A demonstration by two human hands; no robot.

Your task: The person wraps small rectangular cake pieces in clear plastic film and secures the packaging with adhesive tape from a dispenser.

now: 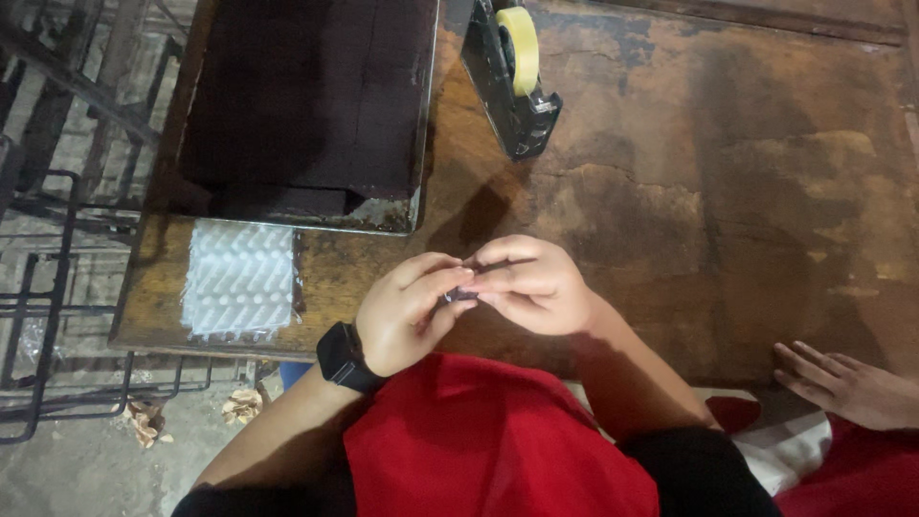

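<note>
A worn wooden table (728,191) carries a tape dispenser (512,72), dark tray (306,105) and white bumpy sheets (239,278).

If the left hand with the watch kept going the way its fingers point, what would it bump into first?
The left hand points right, so it would meet the right hand at once: their fingertips already close together around a small dark item.

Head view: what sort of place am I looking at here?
Probably a small hand-packing workbench: a worn, stained wooden table, a black tape dispenser with a yellowish roll, and a white bumpy plastic sheet. Metal racks stand on bare concrete alongside.
</note>
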